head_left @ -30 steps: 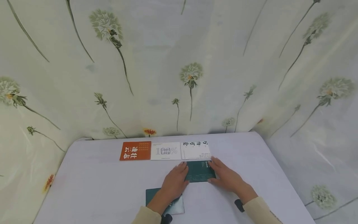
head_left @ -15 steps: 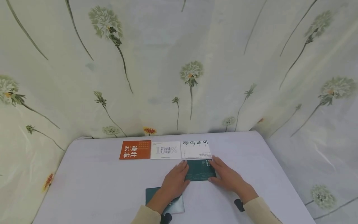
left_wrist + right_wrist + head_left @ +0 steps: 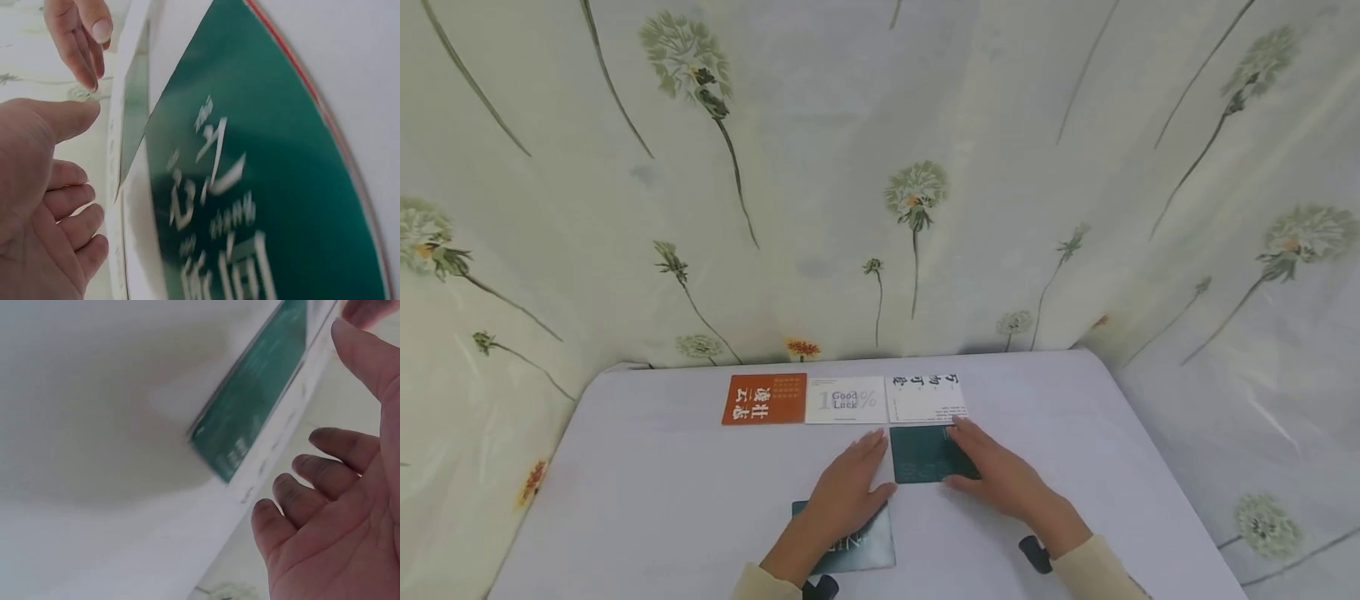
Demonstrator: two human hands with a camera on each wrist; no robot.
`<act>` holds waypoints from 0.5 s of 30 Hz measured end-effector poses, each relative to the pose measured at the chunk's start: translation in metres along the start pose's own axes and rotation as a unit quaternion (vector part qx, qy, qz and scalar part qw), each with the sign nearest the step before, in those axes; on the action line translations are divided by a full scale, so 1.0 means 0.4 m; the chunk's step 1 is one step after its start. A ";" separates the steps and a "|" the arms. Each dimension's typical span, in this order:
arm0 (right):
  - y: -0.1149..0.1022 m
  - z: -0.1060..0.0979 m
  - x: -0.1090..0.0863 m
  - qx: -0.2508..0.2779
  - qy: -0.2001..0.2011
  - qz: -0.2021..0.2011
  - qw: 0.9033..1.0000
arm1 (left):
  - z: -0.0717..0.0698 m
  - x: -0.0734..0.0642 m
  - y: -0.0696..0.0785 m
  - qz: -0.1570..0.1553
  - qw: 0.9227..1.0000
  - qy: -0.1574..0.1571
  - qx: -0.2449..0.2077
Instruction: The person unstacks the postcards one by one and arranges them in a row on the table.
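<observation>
A dark green card lies flat just below the right end of a row of cards. My left hand is beside its left edge, fingers extended and holding nothing. Over the card's right end hovers my right hand; the right wrist view shows its loosely bent fingers apart from the card. Below my left forearm, and partly hidden by it, lies a second green card with pale lettering, seen large in the left wrist view.
The row along the back holds an orange card, a white "Good Luck" card and a white card with black characters. A white cloth covers the table. Behind it hangs a dandelion-print curtain.
My left hand has come off the green card's left edge and shifted left. My right hand has moved slightly left, over the card's right end. The cards keep their places.
</observation>
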State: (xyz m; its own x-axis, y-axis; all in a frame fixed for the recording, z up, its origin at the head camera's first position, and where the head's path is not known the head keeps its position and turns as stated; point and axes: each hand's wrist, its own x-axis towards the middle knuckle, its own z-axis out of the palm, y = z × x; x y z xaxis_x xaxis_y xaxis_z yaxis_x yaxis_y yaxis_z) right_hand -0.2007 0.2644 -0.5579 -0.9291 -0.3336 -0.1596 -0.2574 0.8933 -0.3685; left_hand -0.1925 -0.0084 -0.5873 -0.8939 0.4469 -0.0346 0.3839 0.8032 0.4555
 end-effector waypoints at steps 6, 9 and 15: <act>-0.074 0.003 -0.002 0.007 -0.015 -0.016 1.000 | -0.040 -0.051 -0.035 -0.019 1.000 0.003 -0.019; -0.104 0.008 -0.006 0.010 -0.020 -0.041 0.999 | -0.053 -0.075 -0.048 -0.026 1.000 0.004 -0.016; -0.152 0.024 -0.014 0.005 -0.033 -0.081 0.996 | -0.080 -0.122 -0.066 -0.041 0.999 -0.009 -0.030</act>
State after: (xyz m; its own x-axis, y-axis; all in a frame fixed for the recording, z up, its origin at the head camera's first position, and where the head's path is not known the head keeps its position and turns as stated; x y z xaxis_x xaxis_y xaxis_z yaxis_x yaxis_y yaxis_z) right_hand -0.1773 0.2090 -0.5434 -0.8566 -0.4915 -0.1570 -0.3984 0.8234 -0.4040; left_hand -0.1663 -0.0641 -0.5694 -0.9173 0.3882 -0.0889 0.2949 0.8123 0.5032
